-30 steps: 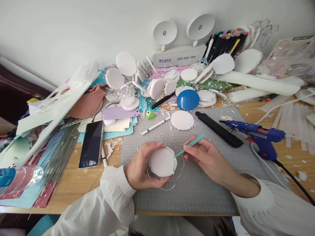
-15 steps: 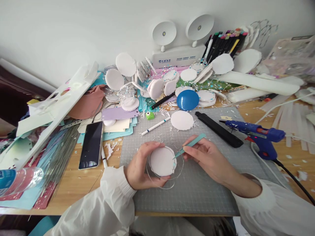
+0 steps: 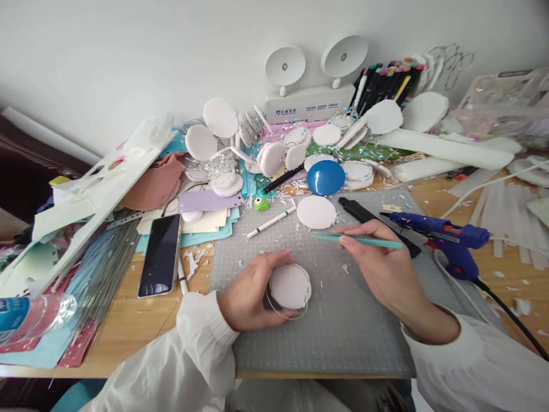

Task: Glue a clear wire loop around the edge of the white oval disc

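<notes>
Over the grey mat [image 3: 343, 337]: gripping a white disc [image 3: 290, 286], tweezers [image 3: 382, 242] held clear of it.
Holding the disc's edge in the left hand [image 3: 257, 289], fingers above and thumb below, with thin wire [image 3: 303, 313] looping loosely about it and blue specks [image 3: 307, 293] along the right rim, so looking part-done; impossible to tell how much remains behind the fingers. Pinching the tweezers in the right hand [image 3: 384, 272], tips near a plain disc [image 3: 316, 212] lying flat on the mat, seemingly left bare so far. Judging by the speckled discs [image 3: 358, 170] at the back of the counter [image 3: 128, 343], probably well along.
</notes>
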Motion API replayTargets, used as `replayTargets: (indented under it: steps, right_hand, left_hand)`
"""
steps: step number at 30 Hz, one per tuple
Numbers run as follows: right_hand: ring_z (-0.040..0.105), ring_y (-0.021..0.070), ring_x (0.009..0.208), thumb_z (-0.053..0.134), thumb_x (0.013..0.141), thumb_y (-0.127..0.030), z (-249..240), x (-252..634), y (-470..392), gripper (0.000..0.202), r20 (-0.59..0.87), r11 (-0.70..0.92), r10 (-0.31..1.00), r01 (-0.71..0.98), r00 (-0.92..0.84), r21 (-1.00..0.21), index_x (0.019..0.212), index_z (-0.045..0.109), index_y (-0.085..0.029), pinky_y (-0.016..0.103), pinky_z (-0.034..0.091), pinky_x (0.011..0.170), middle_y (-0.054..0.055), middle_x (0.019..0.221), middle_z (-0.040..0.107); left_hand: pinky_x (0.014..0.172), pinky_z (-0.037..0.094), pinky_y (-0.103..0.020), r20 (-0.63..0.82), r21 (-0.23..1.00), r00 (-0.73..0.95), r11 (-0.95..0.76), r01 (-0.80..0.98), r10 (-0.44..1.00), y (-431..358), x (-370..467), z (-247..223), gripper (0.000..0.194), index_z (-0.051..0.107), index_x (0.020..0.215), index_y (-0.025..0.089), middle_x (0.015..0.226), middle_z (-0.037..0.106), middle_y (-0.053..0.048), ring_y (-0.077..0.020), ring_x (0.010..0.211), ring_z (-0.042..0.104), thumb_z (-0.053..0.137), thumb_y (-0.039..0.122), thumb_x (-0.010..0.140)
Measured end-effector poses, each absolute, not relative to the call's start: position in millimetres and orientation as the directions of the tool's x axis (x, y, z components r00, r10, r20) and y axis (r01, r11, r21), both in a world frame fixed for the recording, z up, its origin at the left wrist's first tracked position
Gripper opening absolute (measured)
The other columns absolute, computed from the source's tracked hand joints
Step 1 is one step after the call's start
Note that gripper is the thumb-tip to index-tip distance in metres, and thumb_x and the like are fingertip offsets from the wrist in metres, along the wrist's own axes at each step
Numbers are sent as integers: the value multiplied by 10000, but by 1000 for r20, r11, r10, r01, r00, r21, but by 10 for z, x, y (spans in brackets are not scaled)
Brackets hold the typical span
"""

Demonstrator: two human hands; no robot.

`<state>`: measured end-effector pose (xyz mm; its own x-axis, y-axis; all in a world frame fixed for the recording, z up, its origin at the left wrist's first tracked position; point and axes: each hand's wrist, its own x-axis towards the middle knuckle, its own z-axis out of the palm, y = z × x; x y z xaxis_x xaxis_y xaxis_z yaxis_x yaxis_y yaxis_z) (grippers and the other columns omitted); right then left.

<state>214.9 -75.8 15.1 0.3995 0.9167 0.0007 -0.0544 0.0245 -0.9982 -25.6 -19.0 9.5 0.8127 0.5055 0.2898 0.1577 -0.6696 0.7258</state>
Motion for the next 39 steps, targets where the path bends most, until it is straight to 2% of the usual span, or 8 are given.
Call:
replayTargets:
  steps: [7, 12, 15, 17, 19, 21, 28, 39]
  right_hand:
    - [610, 204, 810, 738, 785, -377, 139, 2157, -737, 155, -12, 11, 918, -56, 396, -998, 840, 613, -304, 375, 513, 744, 21, 964, 656]
    - [585, 178, 720, 752, 767, -379, 144, 2160, -728, 173, -1, 27, 918, -65, 396, -997, 828, 616, -290, 372, 514, 698, 28, 971, 665]
    - [585, 169, 726, 767, 753, -360, 144, 2163, -724, 174, -2, 33, 914, -79, 405, -996, 809, 627, -274, 351, 502, 686, 25, 961, 672]
    - [581, 159, 711, 771, 749, -347, 147, 2162, -725, 165, -7, 32, 916, -91, 400, -995, 798, 634, -270, 334, 492, 676, 14, 919, 674]
    - [577, 150, 688, 772, 749, -343, 149, 2160, -727, 158, -12, 30, 920, -99, 393, -995, 787, 637, -271, 324, 485, 668, 3, 878, 676]
    - [572, 144, 664, 771, 749, -346, 145, 2161, -728, 158, -13, 28, 922, -100, 388, -995, 783, 637, -270, 319, 479, 652, -4, 862, 680]
    - [559, 144, 648, 769, 755, -347, 97, 2197, -726, 166, -10, 20, 923, -73, 384, -997, 786, 629, -263, 301, 458, 601, -5, 806, 660]
    - [545, 146, 608, 780, 736, -356, 158, 2196, -743, 235, -31, 12, 914, -101, 405, -995, 798, 569, -274, 317, 464, 580, -9, 815, 670]
  left_hand:
    - [944, 477, -450, 243, 681, 877, -717, 150, 414, -162, -252, 103, 996, 208, 1449, 246, 1255, 603, -160, -321, 1130, 597, 792, 478, 676]
    - [958, 450, -487, 351, 669, 847, -740, 72, 400, -153, -242, 155, 1047, 297, 1414, 207, 1286, 556, -195, -360, 1153, 559, 818, 558, 576]
    - [796, 496, -380, 478, 707, 685, -703, 72, 550, -179, -259, 165, 527, 524, 1141, 183, 1013, 637, -123, -258, 926, 612, 726, 454, 736]
    - [577, 413, -253, 489, 768, 505, -626, 138, 712, -200, -272, 165, 171, 509, 761, 195, 668, 523, 4, -132, 614, 505, 631, 288, 836]
    - [462, 258, -229, 448, 817, 375, -542, 196, 812, -216, -282, 163, 383, 322, 580, 197, 529, 300, 65, -81, 470, 296, 567, 193, 875]
    - [438, 190, -246, 413, 840, 344, -499, 215, 843, -225, -286, 153, 463, 241, 547, 195, 512, 212, 73, -74, 449, 207, 536, 200, 903]
    - [455, 201, -283, 378, 887, 315, -438, 147, 870, -239, -297, 52, 521, 204, 512, 197, 473, 214, 51, -86, 437, 213, 355, 341, 989]
    - [448, 180, -290, 377, 902, 333, -424, 79, 864, -238, -265, 105, 525, 208, 478, 190, 449, 226, 45, -86, 423, 221, 411, 291, 951]
